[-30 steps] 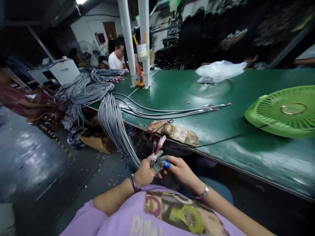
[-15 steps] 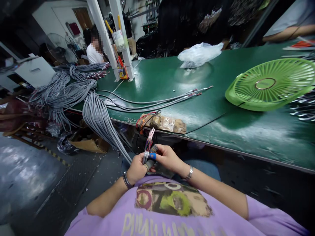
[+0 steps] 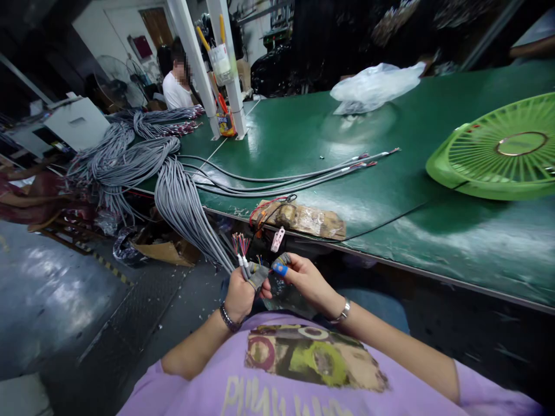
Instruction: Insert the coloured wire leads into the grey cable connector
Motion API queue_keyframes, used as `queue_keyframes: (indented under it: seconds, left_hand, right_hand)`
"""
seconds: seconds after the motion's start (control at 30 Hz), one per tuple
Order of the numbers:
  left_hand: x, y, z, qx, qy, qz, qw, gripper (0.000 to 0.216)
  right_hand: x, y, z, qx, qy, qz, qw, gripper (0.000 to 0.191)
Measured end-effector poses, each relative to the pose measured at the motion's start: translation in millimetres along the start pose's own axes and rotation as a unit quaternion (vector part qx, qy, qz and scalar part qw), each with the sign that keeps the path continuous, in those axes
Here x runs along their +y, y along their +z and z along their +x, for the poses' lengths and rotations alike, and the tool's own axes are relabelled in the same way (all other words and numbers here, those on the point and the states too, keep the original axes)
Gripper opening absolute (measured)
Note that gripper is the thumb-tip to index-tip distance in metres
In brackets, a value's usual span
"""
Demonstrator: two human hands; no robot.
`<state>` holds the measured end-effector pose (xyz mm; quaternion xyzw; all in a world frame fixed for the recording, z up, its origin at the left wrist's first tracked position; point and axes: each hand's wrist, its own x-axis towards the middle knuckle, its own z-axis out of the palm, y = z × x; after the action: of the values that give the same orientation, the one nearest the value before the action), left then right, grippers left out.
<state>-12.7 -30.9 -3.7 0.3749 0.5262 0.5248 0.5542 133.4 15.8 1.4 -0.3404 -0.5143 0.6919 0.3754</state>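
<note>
My left hand point(image 3: 241, 294) is closed around several grey cables point(image 3: 245, 270). Their stripped ends point upward, with thin red, blue and dark wires point(image 3: 241, 245) fanned out above white collars. Close beside it on the right, my right hand point(image 3: 306, 282) is in a pinch, its thumb wrapped in blue tape and a fingertip in grey wrapping. Whatever lies between those fingertips is too small to make out. A pale pink, clip-like piece point(image 3: 278, 239) sits just above my right hand at the bench edge.
A thick bundle of grey cables point(image 3: 182, 202) drapes off the green bench point(image 3: 299, 133). A taped wooden block point(image 3: 310, 219) lies on its front edge. Further off are a green fan point(image 3: 515, 144), a plastic bag point(image 3: 377, 86), white posts point(image 3: 228, 75) and a seated person point(image 3: 177, 86).
My hands have drawn slightly apart, and the wire ends in my left hand now fan out to the left. The view has shifted, moving the bench items within it.
</note>
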Motion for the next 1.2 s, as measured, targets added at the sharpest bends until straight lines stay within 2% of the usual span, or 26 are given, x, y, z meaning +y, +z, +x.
queue_keyframes:
  seconds: [0.1, 0.23, 0.3, 0.5, 0.7, 0.9, 1.0, 1.13, 1.2]
  left_hand:
    - [2, 0, 1, -0.032, -0.007, 0.022, 0.999, 0.036]
    - [3, 1, 2, -0.054, -0.013, 0.052, 0.997, 0.038]
    - [3, 1, 3, -0.058, -0.018, 0.064, 0.996, 0.039]
    - [-2, 2, 3, -0.039, 0.001, 0.036, 0.999, 0.034]
    - [-6, 1, 1, -0.01, 0.011, 0.02, 1.0, 0.033]
    - [-3, 3, -1, 0.003, 0.014, 0.027, 1.0, 0.034]
    - [-2, 3, 0, -0.007, 0.008, 0.04, 0.999, 0.035]
    - [-4, 1, 0, -0.067, -0.007, 0.077, 0.995, 0.037]
    - [-4, 1, 1, -0.061, -0.004, 0.076, 0.995, 0.037]
  right_hand:
    - [-5, 1, 5, -0.038, -0.012, -0.009, 0.999, 0.028]
    - [-9, 4, 8, -0.124, 0.022, 0.037, 0.991, 0.025]
    - [-10, 5, 8, -0.115, 0.028, 0.054, 0.992, 0.024]
    - [-3, 6, 5, -0.019, 0.013, 0.047, 0.999, 0.029]
    - [8, 8, 4, -0.001, 0.015, 0.046, 0.999, 0.032]
    - [4, 7, 4, 0.045, 0.014, 0.015, 0.999, 0.034]
    - [1, 8, 1, 0.023, 0.017, 0.05, 0.998, 0.031]
    - [0, 10, -1, -0.046, 0.012, 0.105, 0.993, 0.027]
    - [1, 8, 0, -0.045, 0.012, 0.116, 0.992, 0.026]
